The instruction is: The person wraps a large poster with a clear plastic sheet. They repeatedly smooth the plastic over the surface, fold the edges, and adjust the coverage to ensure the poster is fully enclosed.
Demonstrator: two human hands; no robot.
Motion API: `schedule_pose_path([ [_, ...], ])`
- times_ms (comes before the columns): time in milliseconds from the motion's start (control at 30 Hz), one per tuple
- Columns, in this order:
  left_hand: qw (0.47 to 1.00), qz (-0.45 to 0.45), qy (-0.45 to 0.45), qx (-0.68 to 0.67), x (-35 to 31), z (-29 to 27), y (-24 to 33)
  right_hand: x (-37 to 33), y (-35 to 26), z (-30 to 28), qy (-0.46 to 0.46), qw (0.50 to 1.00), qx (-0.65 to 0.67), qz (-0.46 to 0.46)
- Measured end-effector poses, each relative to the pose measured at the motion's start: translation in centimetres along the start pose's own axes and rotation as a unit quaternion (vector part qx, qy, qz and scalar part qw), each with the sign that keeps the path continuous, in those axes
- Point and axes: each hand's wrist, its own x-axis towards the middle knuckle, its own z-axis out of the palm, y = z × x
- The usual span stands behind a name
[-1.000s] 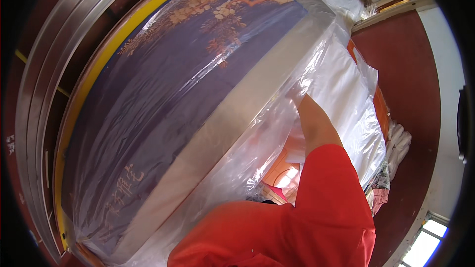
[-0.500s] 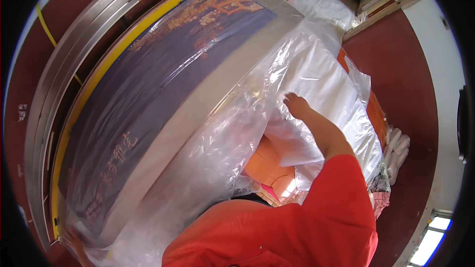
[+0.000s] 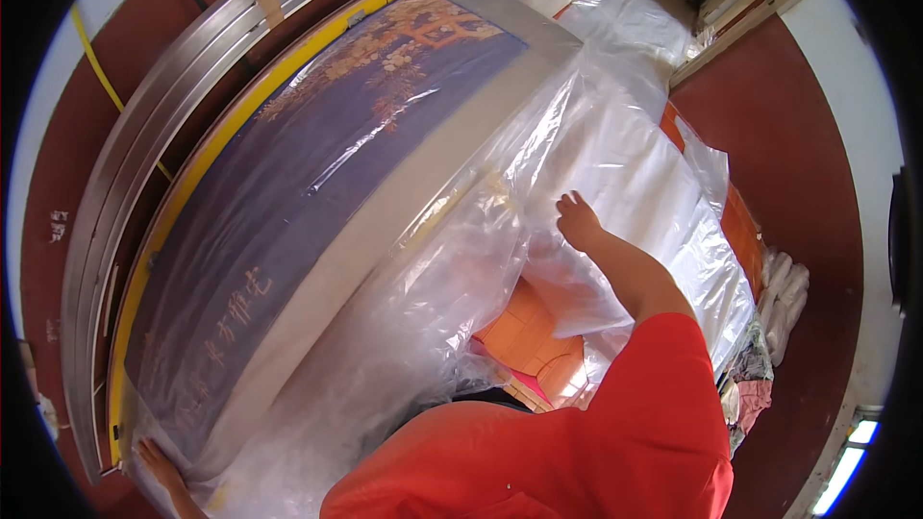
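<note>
A long panel (image 3: 317,173) lies slanted before me, with a purple-blue field, orange blossom branches and a pale border. See-through plastic sheeting (image 3: 423,279) covers it and spills in wrinkles along its near side. At the panel's lower left corner, my left hand (image 3: 162,464) rests against the plastic with fingers stretched out. My right hand (image 3: 579,221) is out over the white plastic-covered surface (image 3: 630,173) right of the panel. Its fingers are apart and nothing is in them; whether it touches the sheeting I cannot tell.
A yellow strip (image 3: 183,221) runs along the panel's far edge, and grey metal rails (image 3: 144,125) stand beyond it. Orange tile-patterned material (image 3: 524,327) shows under the plastic near my body. White wrapped bundles (image 3: 784,303) lie on the dark red floor (image 3: 788,135) at right.
My left hand has shifted slightly to the right at the corner and shows more plainly. The fingers of my right hand have spread and lifted a little. The whole view has shifted slightly.
</note>
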Motion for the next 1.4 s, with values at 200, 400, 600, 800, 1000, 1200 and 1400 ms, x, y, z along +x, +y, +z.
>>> schedule_pose_path([
  [200, 0.999, 0.033, 0.015, -0.005, 0.8, 0.4, -1.1, -4.6, 3.2, 1.1, -0.253, 0.947, 0.038, 0.194],
  [400, 0.978, 0.064, 0.061, -0.187, -0.4, -13.7, 0.5, -3.8, -5.6, -14.0, -0.117, 0.947, 0.297, -0.043],
  [600, 0.493, 0.659, 0.119, -0.555, -17.5, -40.9, 17.4, -8.5, -12.8, -33.8, -0.021, 0.908, 0.356, -0.222],
  [800, 0.444, 0.823, -0.147, -0.321, -24.8, -41.2, 18.3, -10.0, -9.9, -40.5, -0.121, 0.753, 0.544, -0.349],
  [1000, 0.21, 0.173, 0.271, -0.923, -14.5, -33.6, 4.1, -12.2, -7.5, -14.7, -0.479, 0.839, 0.211, -0.145],
  [1200, 0.775, 0.366, 0.1, -0.506, 0.9, -25.6, -2.3, -8.8, 9.8, -13.5, 0.101, 0.684, 0.701, 0.176],
  [1400, 0.763, -0.084, 0.532, -0.359, 2.4, -29.6, -2.8, -11.6, 10.2, -36.8, 0.768, 0.418, 0.485, 0.003],
])
